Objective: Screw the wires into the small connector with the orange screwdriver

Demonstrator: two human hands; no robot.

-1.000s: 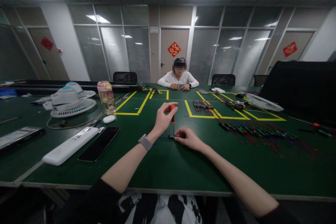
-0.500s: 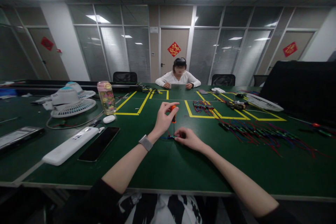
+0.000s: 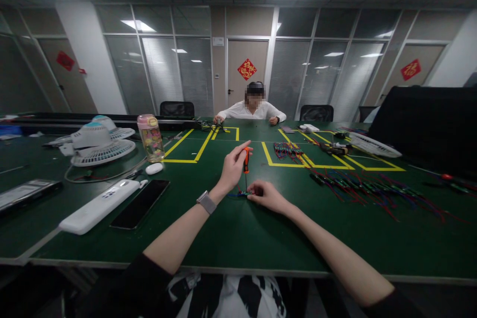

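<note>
My left hand (image 3: pixel 231 169) is closed round an orange-handled screwdriver (image 3: pixel 246 159), held upright with its tip down on a small green part with coloured wires (image 3: pixel 243 193) on the green table (image 3: pixel 238 238). A grey watch sits on that wrist. My right hand (image 3: pixel 266 194) pinches the same small part from the right and pins it to the table top.
A white power bank (image 3: pixel 97 206) and a black phone (image 3: pixel 140 203) lie at the left, with white fans (image 3: pixel 99 143), a pink-capped bottle (image 3: pixel 150 137) and a white mouse (image 3: pixel 154 168) behind. Heaps of wired parts (image 3: pixel 365 189) spread at the right. A person sits across the table.
My fingers have shifted slightly on the screwdriver handle, which stays upright over the part. The person opposite has spread both hands apart on the table.
</note>
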